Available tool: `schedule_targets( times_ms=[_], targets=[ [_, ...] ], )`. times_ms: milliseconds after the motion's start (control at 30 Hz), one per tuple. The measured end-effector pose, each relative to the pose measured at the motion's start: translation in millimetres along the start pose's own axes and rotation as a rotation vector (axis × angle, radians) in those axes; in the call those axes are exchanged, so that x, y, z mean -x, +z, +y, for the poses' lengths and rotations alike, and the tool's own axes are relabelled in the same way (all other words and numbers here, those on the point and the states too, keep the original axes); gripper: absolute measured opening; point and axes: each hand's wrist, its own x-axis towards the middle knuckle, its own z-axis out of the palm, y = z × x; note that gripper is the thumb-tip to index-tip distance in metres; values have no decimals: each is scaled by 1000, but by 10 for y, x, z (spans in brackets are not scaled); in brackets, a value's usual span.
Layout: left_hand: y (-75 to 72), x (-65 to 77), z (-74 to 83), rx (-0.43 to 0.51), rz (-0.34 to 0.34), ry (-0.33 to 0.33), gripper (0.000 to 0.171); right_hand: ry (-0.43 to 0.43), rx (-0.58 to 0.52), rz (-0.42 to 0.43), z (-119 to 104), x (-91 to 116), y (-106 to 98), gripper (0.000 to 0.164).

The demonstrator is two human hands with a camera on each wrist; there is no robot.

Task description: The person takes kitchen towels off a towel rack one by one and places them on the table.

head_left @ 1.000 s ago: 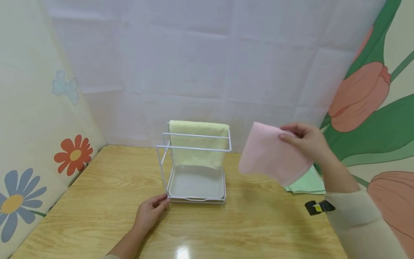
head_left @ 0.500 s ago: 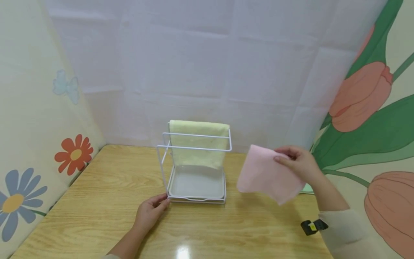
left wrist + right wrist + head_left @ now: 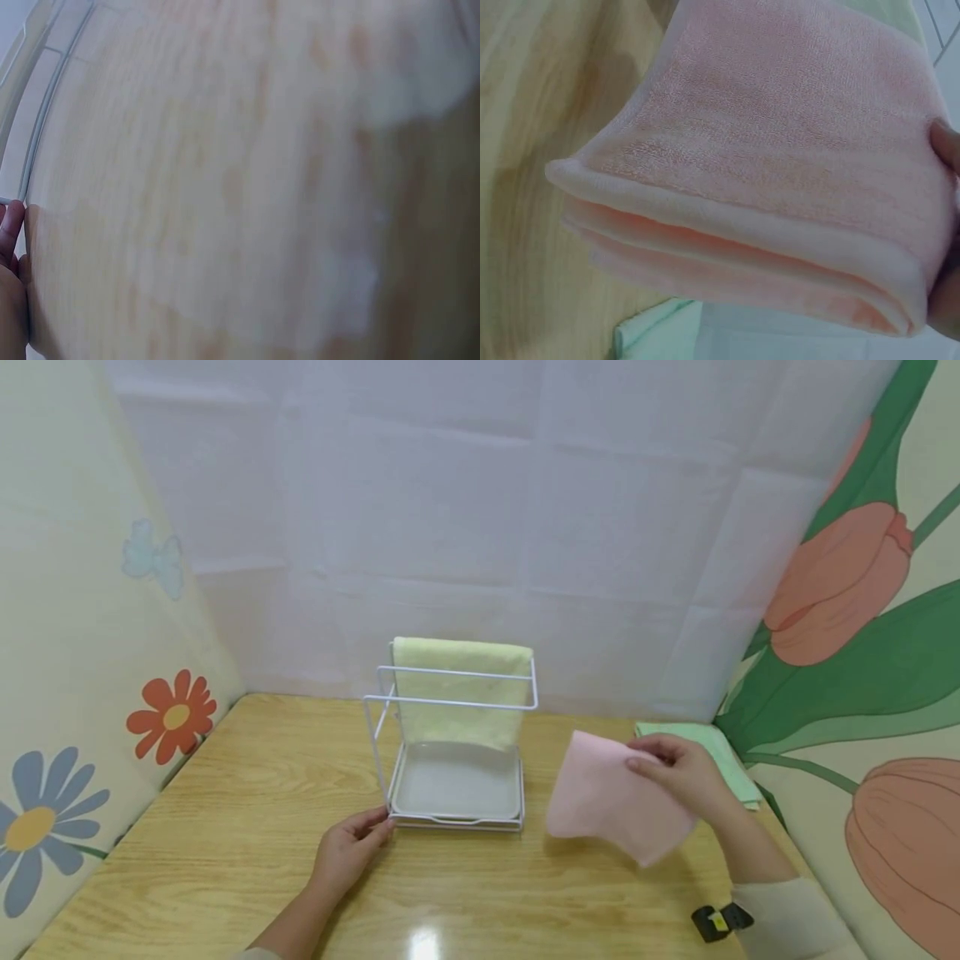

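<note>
My right hand (image 3: 678, 772) pinches a folded pink towel (image 3: 615, 797) by its top edge, and the towel hangs over the right part of the table. Its fold and layered edges show up close in the right wrist view, where the towel (image 3: 780, 127) fills most of the picture. At the front left corner of a white wire rack (image 3: 450, 702), my left hand (image 3: 345, 852) holds the frame between thumb and fingers. A pale yellow towel (image 3: 461, 727) drapes over the rack's rear bar. The two bars in front of it are bare.
A light grey tray (image 3: 456, 785) sits in the rack's base. A folded mint green towel (image 3: 723, 752) lies at the back right of the wooden table (image 3: 247, 793). A white sheet (image 3: 450, 510) hangs behind, with flower-patterned panels on both sides.
My right hand has lowered the pink towel toward the table, shifting slightly left and nearer. More of the green towel shows now. The left hand and rack stay where they were.
</note>
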Motion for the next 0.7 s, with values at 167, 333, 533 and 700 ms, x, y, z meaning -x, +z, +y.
schedule_targets(
  times_ms=[167, 333, 533, 700],
  targets=[
    [1, 6, 14, -1, -4, -1, 33, 18, -9, -33, 55, 89, 104, 30],
    [-7, 13, 27, 4, -16, -4, 35, 16, -53, -66, 90, 169, 203, 27],
    [-5, 8, 25, -8, -16, -11, 34, 23, -54, -89, 125, 205, 274, 28],
    [-15, 16, 25, -27, -21, -7, 36, 38, -25, -61, 213, 117, 291, 30]
  ],
)
